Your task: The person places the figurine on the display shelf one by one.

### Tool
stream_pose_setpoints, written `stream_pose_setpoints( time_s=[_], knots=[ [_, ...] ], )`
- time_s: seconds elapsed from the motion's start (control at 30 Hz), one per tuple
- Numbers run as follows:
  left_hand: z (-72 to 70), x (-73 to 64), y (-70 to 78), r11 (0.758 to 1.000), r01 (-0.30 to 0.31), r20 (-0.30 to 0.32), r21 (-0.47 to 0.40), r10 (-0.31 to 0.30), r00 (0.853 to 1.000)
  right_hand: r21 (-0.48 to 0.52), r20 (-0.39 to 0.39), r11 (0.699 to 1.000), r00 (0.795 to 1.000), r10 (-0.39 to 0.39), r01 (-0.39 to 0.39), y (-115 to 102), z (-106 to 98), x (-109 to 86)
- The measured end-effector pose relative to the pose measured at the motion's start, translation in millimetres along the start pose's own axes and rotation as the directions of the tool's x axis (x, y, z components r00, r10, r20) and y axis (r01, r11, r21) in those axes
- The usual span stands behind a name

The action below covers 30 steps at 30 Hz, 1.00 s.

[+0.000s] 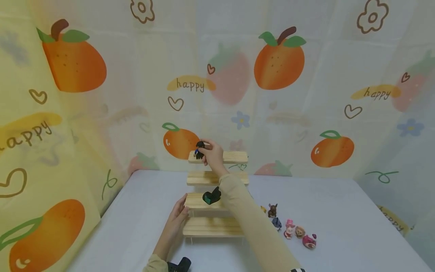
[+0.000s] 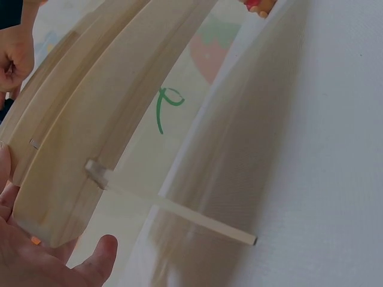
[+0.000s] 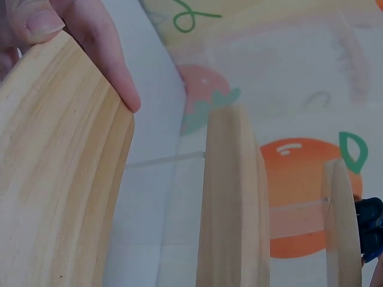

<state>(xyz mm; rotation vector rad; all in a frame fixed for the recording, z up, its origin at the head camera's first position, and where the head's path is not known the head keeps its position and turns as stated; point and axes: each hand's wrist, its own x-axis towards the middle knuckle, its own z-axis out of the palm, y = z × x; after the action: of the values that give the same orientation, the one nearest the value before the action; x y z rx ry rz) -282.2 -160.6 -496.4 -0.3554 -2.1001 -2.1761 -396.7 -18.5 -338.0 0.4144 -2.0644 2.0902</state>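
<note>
A small dark figurine point(image 1: 199, 150) with black and blue parts is pinched between the thumb and fingers of my right hand point(image 1: 213, 153). It stands upright over the left end of the top board of a stepped wooden display rack point(image 1: 204, 226). Part of the figurine shows beside the top board's end in the right wrist view. My left hand point(image 1: 177, 213) holds the left end of the second board from the bottom, its fingers against the board's edge in the right wrist view. My right forearm hides part of the rack's right side.
Right of the rack, several small figurines stand on the white table point(image 1: 340, 204), among them a brown one point(image 1: 272, 210), a pink-hatted one point(image 1: 289, 229) and a dark pink one point(image 1: 309, 241). A fruit-printed cloth point(image 1: 234, 124) hangs behind. Black wrist cameras point(image 1: 180, 264) sit on both wrists.
</note>
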Motion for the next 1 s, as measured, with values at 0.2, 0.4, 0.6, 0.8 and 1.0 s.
stream_pose_setpoints(
  time_s=[0.2,0.4,0.6,0.8,1.0],
  knots=[
    [0.2,-0.4,1.2,1.0,-0.005,0.004,-0.006,0.005,1.0,-0.012,0.012,1.0,1.0,-0.005,0.005,-1.2,-1.4,-1.1],
    [0.5,-1.9,2.8,1.0,-0.001,0.018,-0.002,0.001,1.0,-0.016,0.046,1.0,0.999,0.007,-0.006,-5.2,-3.8,-7.0],
    [0.0,1.3,2.0,1.0,-0.01,0.026,-0.019,0.01,1.0,-0.026,0.031,1.0,0.999,0.011,-0.01,-5.7,-4.1,-5.7],
    [0.3,2.3,5.7,1.0,-0.02,0.02,0.013,0.02,1.0,0.003,-0.001,1.0,1.0,0.017,-0.017,-3.0,-10.5,-5.0],
    [-0.4,0.4,3.0,0.999,-0.025,0.026,0.033,0.024,0.999,0.008,-0.015,1.0,1.0,0.006,-0.006,-5.7,-27.1,-14.2]
  ],
)
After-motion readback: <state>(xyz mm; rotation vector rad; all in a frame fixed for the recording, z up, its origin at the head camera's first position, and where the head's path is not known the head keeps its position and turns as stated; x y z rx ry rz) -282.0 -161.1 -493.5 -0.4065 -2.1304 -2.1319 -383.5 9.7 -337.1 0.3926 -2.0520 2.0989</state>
